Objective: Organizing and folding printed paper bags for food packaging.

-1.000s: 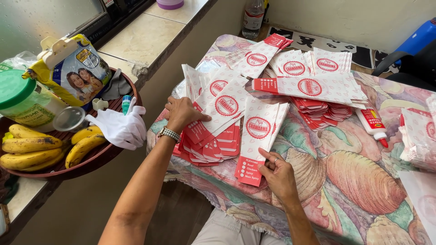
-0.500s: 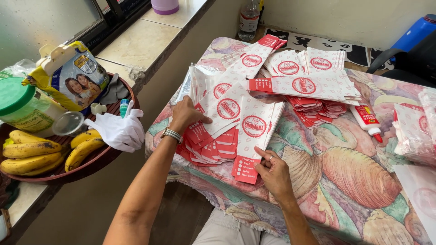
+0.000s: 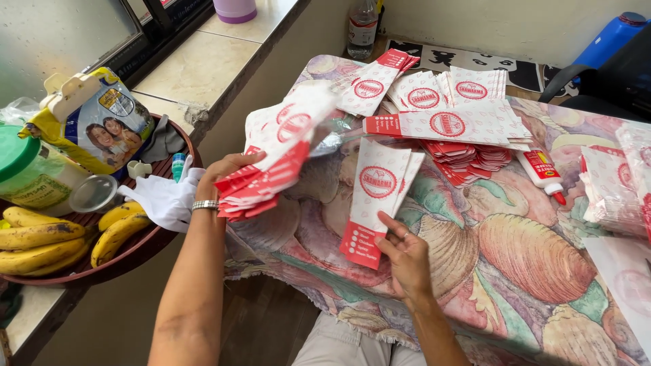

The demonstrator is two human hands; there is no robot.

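**Paper sleeves lifted in one hand, one pressed flat by the other**

At the far left, a round tray (image 3: 135, 254) is seen on the window ledge, carrying bananas (image 3: 41, 234), a green-lidded jar (image 3: 27, 176), a printed bag (image 3: 102, 125) and a white cloth (image 3: 163, 200). Just beside the cloth, the left hand (image 3: 224, 173) is raised off the counter (image 3: 529, 264), a wristwatch (image 3: 204, 205) worn below it. Its fingers are wrapped around the red lower ends of a fanned bundle of sleeves (image 3: 278, 152), the white tops blurred and spreading upward. Further right, a single sleeve (image 3: 376, 200) lies flat on the shell-patterned cloth of the counter; the right hand (image 3: 405, 254) rests at its lower edge, the fingers spread and pressing on the red end rather than pinching it. Beyond it, loose heaps of more sleeves (image 3: 447, 118) are spread, with a glue bottle (image 3: 542, 173) lying near them.

The bundle is judged to be loosely held: it is gripped at one end only, so sheets could slide out and drop to the floor at the counter's edge. The single sleeve could be creased or dragged if the pressing fingers shift.
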